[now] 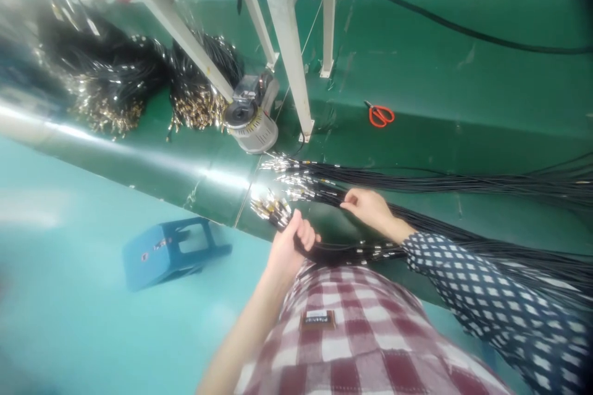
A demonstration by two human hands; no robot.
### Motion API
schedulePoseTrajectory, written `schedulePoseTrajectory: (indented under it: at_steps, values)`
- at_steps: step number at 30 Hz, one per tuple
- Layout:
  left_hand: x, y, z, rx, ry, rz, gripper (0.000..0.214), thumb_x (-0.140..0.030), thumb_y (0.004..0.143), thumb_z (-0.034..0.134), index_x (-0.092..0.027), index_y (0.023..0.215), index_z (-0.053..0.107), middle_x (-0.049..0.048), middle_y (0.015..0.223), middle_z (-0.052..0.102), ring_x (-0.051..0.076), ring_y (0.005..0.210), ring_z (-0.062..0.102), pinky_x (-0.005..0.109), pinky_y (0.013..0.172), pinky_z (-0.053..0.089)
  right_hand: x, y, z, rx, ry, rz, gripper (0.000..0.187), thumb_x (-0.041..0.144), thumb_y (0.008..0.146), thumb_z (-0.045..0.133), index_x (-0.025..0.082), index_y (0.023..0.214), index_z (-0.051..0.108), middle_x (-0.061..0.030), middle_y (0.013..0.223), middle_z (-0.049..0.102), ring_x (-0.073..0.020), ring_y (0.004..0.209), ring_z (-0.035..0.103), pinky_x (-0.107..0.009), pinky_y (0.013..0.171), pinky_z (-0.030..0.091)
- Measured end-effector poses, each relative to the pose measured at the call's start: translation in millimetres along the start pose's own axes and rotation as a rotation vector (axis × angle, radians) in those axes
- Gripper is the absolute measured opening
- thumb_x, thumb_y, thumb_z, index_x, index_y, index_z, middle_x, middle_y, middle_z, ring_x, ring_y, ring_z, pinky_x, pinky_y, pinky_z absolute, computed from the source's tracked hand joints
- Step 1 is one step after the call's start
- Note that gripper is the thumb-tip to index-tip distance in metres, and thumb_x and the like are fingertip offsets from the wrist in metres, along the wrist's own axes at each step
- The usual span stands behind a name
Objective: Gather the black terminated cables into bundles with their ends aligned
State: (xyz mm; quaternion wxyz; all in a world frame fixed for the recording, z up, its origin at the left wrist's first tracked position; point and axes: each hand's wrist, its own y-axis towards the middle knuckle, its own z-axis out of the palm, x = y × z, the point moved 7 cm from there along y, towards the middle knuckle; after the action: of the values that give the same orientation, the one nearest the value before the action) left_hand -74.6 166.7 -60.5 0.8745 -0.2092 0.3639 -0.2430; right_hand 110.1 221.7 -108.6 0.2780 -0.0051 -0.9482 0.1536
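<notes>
My left hand (293, 242) is wrapped round a bundle of black cables, whose metal connector ends (272, 208) stick out above the thumb. From that fist the held cables run right along the table's front edge, close to the checked apron (343, 315). My right hand (370, 208) pinches at a second bundle of black cables (328, 194), just behind the connector ends; how many cables lie between its fingers I cannot make out. Farther back, another row of black cables (417, 180) stretches to the right, its silvery ends (280, 162) lying near a table leg.
A lamp-like grey device (252, 114) stands on the green tabletop (440, 86) by white frame legs (296, 74). Orange-handled scissors (380, 115) lie behind the cables. Heaps of cables (199, 86) fill the back left. A blue stool (171, 250) lies on the floor.
</notes>
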Motion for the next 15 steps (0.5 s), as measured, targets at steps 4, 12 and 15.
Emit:
schedulePoseTrajectory:
  at_steps: [4, 12, 15]
  values:
    - [-1.1, 6.5, -0.1, -0.053, 0.039, 0.029, 0.020, -0.028, 0.080, 0.068, -0.014, 0.069, 0.058, -0.0095, 0.037, 0.029, 0.004, 0.036, 0.024, 0.022, 0.048, 0.032, -6.4, -21.5, -13.3, 0.041, 0.372, 0.018, 0.025, 0.042, 0.080, 0.062, 0.018, 0.078, 0.059, 0.0000, 0.071, 0.062, -0.0120, 0.058, 0.052, -0.024, 0.056, 0.040]
    - [-10.2, 11.0, 15.6, -0.070, 0.114, 0.101, 0.020, -0.023, 0.075, 0.071, -0.013, 0.091, 0.063, -0.0116, 0.039, 0.029, 0.003, 0.036, 0.023, 0.021, 0.047, 0.028, 14.1, -75.9, -6.3, 0.291, 0.834, -0.009, 0.030, 0.044, 0.077, 0.067, 0.017, 0.075, 0.054, 0.0020, 0.065, 0.053, -0.0101, 0.057, 0.044, -0.025, 0.055, 0.036]
    - [-5.9, 9.8, 21.2, -0.065, 0.205, 0.079, 0.018, -0.021, 0.070, 0.075, -0.011, 0.079, 0.064, -0.0115, 0.037, 0.029, 0.003, 0.035, 0.024, 0.022, 0.046, 0.027, 23.6, -78.0, -6.2, 0.286, 0.888, -0.014, 0.032, 0.046, 0.076, 0.068, 0.017, 0.075, 0.054, 0.0029, 0.064, 0.050, -0.0093, 0.056, 0.042, -0.024, 0.054, 0.034]
